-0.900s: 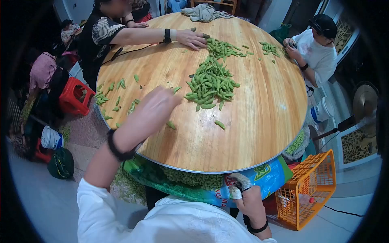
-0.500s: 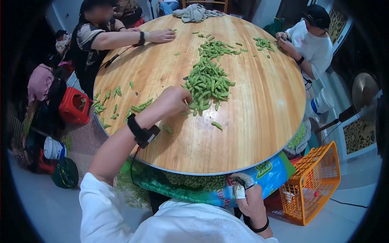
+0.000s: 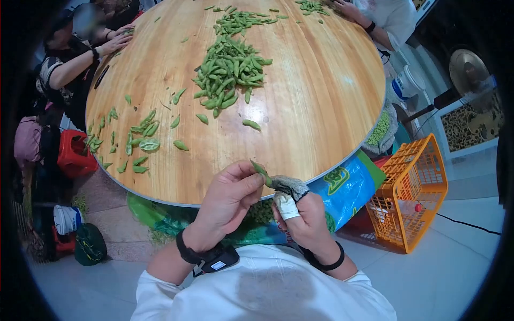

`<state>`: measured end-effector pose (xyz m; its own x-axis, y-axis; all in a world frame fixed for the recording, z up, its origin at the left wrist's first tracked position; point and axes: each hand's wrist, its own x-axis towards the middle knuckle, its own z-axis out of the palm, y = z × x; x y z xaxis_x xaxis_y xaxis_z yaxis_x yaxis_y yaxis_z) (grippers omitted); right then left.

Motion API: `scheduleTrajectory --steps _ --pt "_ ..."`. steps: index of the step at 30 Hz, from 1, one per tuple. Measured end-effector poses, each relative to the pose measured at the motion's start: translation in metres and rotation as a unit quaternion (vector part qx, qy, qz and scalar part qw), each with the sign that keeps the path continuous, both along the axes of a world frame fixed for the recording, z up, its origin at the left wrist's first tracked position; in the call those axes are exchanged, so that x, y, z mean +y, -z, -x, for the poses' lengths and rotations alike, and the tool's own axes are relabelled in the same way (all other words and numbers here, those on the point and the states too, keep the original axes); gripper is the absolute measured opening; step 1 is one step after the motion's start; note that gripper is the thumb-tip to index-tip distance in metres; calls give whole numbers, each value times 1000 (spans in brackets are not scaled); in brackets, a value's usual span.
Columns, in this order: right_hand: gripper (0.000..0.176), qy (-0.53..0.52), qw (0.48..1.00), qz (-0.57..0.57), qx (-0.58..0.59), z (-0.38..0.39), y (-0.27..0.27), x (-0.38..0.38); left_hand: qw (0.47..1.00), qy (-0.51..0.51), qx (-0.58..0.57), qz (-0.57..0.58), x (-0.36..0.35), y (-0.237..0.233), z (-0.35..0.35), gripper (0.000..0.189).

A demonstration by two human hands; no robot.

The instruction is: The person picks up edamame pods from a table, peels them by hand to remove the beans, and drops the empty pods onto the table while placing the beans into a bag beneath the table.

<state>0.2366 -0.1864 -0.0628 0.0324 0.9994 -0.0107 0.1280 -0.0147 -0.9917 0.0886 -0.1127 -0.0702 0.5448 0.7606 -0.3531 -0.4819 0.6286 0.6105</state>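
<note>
Room: pale tiled floor (image 3: 428, 273) all round, and in the middle a big round wooden bench (image 3: 321, 96).
Far left: a pink cloth (image 3: 28, 142) hangs beside a red stool (image 3: 75, 155), with a white bucket (image 3: 67, 220) and a dark green bag (image 3: 90, 244) on the ground nearer us.
Co-worker, upper left: a person in a dark patterned top (image 3: 69, 85), both hands at the bench edge.
Loose pods: a scatter of green pods (image 3: 144, 125) down the bench's left side, and there, 1 lies split open (image 3: 149, 145)!
Heap: the main pile of pods (image 3: 230, 75) sits up the bench, 1 lone pod (image 3: 251, 124) just below it.
Left hand (image 3: 227, 195): grip closed in a pinch, thumb against finger, and it has 1 green pod (image 3: 260, 171) at the bench's near edge.
Right hand (image 3: 310, 216): right up alongside, grey finger cover (image 3: 292, 186) meeting the pod's lower end, white wrap (image 3: 286, 206) below; whether this grip clamps the pod, I cannot tell.
Below the rim: a blue-and-green sack (image 3: 350, 187).
Far right: another person's white sleeve (image 3: 400, 27) up top, an orange crate (image 3: 399, 214) tilted on the floor.
</note>
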Motion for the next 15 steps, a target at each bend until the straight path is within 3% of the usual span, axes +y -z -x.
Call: scheduleTrajectory --steps 15 --pt "29 14 983 -92 -155 2 2 -3 997 -42 32 -51 -11 7 -13 8"
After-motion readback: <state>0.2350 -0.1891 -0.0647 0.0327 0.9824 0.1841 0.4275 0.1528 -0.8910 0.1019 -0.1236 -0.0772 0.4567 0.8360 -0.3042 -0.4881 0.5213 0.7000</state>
